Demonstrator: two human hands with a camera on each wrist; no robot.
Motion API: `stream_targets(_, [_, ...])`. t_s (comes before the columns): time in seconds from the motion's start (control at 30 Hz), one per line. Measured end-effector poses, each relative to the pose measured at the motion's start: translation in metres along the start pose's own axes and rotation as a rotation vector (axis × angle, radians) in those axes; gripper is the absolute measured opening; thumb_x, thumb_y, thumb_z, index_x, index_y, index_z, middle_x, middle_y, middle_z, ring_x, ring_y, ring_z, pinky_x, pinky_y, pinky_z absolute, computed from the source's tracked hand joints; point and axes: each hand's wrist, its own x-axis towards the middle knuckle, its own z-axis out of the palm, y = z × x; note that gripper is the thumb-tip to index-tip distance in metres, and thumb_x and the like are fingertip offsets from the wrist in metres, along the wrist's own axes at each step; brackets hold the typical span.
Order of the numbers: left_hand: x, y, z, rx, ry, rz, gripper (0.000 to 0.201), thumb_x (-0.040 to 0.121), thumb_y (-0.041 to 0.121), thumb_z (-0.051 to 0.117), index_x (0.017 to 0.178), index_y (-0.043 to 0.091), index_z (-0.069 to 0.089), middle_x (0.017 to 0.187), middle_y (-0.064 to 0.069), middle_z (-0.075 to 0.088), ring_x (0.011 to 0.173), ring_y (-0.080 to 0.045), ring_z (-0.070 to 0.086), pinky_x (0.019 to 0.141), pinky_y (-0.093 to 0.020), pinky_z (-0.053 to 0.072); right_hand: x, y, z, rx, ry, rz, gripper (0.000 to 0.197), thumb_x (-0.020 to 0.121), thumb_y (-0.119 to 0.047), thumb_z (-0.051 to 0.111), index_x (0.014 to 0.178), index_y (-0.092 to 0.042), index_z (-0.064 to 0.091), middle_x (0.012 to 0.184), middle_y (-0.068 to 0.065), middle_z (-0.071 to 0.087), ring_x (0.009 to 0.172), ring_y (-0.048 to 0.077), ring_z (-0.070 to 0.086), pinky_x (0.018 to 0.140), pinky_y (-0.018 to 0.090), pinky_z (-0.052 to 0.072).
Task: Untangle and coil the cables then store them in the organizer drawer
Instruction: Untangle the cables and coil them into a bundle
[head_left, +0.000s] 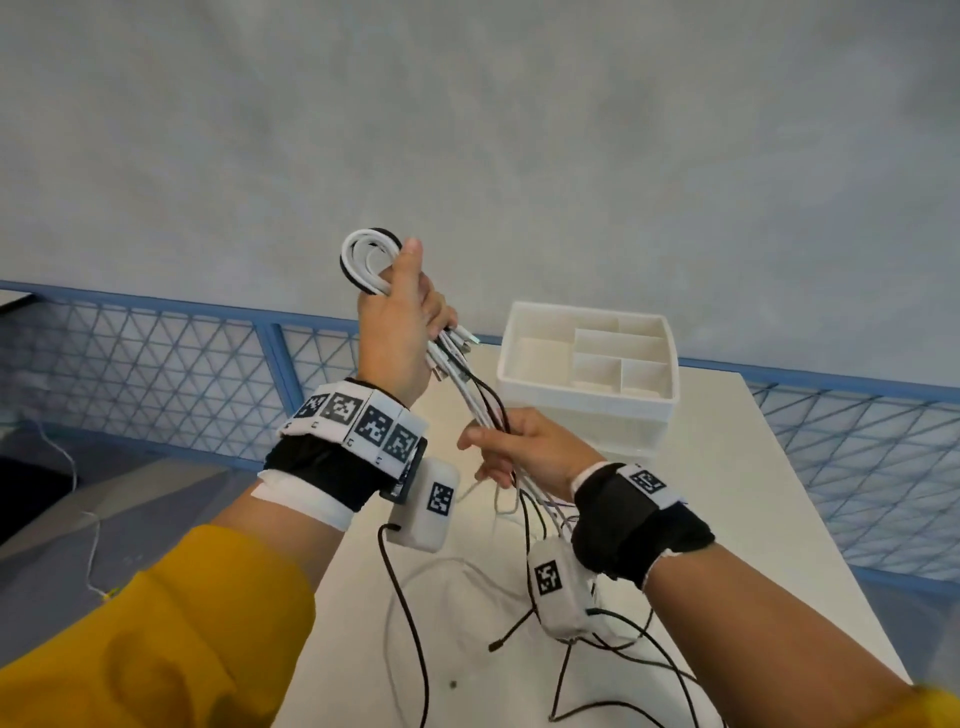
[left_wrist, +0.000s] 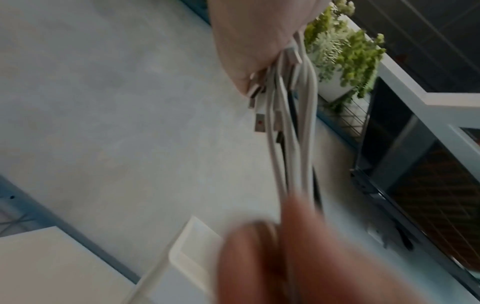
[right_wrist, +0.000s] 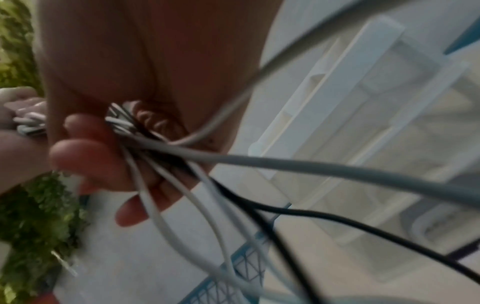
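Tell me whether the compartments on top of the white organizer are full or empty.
Empty. The head view shows bare white floors in every compartment of the organizer; the cables are all in the left hand and right hand.

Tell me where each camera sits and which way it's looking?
Head: on the head, looking down at both arms, the left hand holding the cables, the right hand, and the organizer.
Left wrist: on the left wrist, looking along the hand's fingers at the cables.
Right wrist: on the right wrist, looking at its fingers gripping the cables.
Shared: all show the cables and organizer.
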Motion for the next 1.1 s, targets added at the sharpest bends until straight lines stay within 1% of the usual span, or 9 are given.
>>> stream_targets(0.1, [0.011, 0.013, -0.014, -0.031, 0.027, 0.03, 0.044, 0.094, 0.031, 0.049, 0.054, 0.019, 0.035, 0.04, 0.008, 0.027, 0.036, -0.009, 0.024, 0.048, -0.028, 0.028, -0.013, 0.018, -0.008, -0.216, 0.031, 0.071, 0.024, 0.093, -0.016, 0.05, 0.069, -0.015, 0.055, 0.044, -0.005, 0.044, 0.044, 0.01, 0.044, 0.061, 0.016, 0.051])
stream_targets(0.33, [0.02, 0.031, -0.039, 0.031, -0.046, -0.039, 0.053, 0.096, 0.035, 0.045, 0.046, 0.021, 0.034, 0.035, 0.008, 0.026, 0.032, -0.008, 0.026, 0.049, -0.026, 0.039, -0.036, 0.015, -0.057, -0.124, 0.048, 0.049, 0.033, 0.092, -0.031, 0.044, 0.062, -0.022, 0.054, 0.056, 0.001, 0.026, 0.047, 0.01, 0.029, 0.06, 0.023, 0.046])
stream_targets(0.53, [0.007, 0.01, -0.043, 0.738, -0.34, -0.193, 0.043, 0.092, 0.029, 0.055, 0.054, 0.019, 0.036, 0.038, 0.009, 0.03, 0.034, -0.009, 0.028, 0.046, -0.025, 0.033, -0.04, -0.028, -0.078, -0.311, 0.251, 0.047, 0.03, 0.092, -0.029, 0.049, 0.067, -0.013, 0.056, 0.052, -0.003, 0.031, 0.048, 0.01, 0.026, 0.046, 0.019, 0.025])
stream_targets(0.63, [-0.008, -0.003, -0.031, 1.024, -0.387, -0.155, 0.045, 0.088, 0.036, 0.059, 0.053, 0.016, 0.04, 0.049, -0.004, 0.039, 0.043, -0.015, 0.04, 0.042, -0.017, 0.04, -0.029, -0.05, -0.075, -0.659, 0.209, 0.007, 0.032, 0.089, -0.032, 0.054, 0.06, -0.017, 0.055, 0.047, -0.013, 0.044, 0.048, 0.003, 0.04, 0.051, 0.015, 0.033])
stream_targets(0.73, [-0.021, -0.019, -0.02, 1.011, -0.451, -0.157, 0.037, 0.082, 0.04, 0.065, 0.061, 0.013, 0.049, 0.053, -0.003, 0.045, 0.043, -0.011, 0.045, 0.043, -0.017, 0.04, -0.019, -0.063, -0.064, -0.94, 0.08, 0.068, 0.032, 0.088, -0.035, 0.055, 0.059, -0.023, 0.053, 0.062, -0.008, 0.052, 0.065, 0.008, 0.049, 0.064, 0.024, 0.038])
stream_targets(0.83, [-0.031, -0.035, -0.015, 0.938, -0.537, -0.242, 0.028, 0.07, 0.032, 0.079, 0.082, 0.009, 0.067, 0.048, 0.01, 0.053, 0.041, -0.003, 0.046, 0.049, -0.017, 0.039, -0.014, -0.068, -0.055, -1.04, 0.021, 0.08, 0.031, 0.088, -0.03, 0.055, 0.06, -0.019, 0.052, 0.059, -0.007, 0.047, 0.06, 0.011, 0.045, 0.059, 0.025, 0.033])
stream_targets(0.9, [-0.036, -0.045, -0.015, 0.901, -0.559, -0.253, 0.034, 0.061, 0.029, 0.085, 0.073, 0.006, 0.064, 0.053, 0.005, 0.05, 0.049, -0.01, 0.043, 0.053, -0.023, 0.036, -0.015, -0.073, -0.052, -0.963, 0.072, 0.019, 0.028, 0.088, -0.029, 0.056, 0.064, -0.015, 0.057, 0.06, -0.005, 0.049, 0.062, 0.013, 0.047, 0.061, 0.026, 0.036])
stream_targets(1.0, [-0.046, -0.054, -0.01, 0.792, -0.527, -0.257, 0.021, 0.064, 0.019, 0.084, 0.066, 0.017, 0.063, 0.069, -0.004, 0.062, 0.062, -0.013, 0.051, 0.059, -0.027, 0.041, -0.016, -0.079, -0.051, -0.755, 0.2, -0.077, 0.029, 0.088, -0.031, 0.057, 0.061, -0.02, 0.057, 0.063, -0.002, 0.056, 0.065, 0.011, 0.052, 0.067, 0.021, 0.041])
stream_targets(1.1, [-0.05, -0.062, -0.003, 0.757, -0.465, -0.209, 0.033, 0.068, 0.01, 0.078, 0.055, 0.017, 0.049, 0.047, 0.011, 0.048, 0.046, -0.005, 0.041, 0.048, -0.02, 0.035, -0.013, -0.078, -0.046, -0.68, 0.287, -0.126, 0.032, 0.088, -0.03, 0.057, 0.068, -0.006, 0.063, 0.07, 0.015, 0.062, 0.067, 0.014, 0.054, 0.071, 0.031, 0.044])
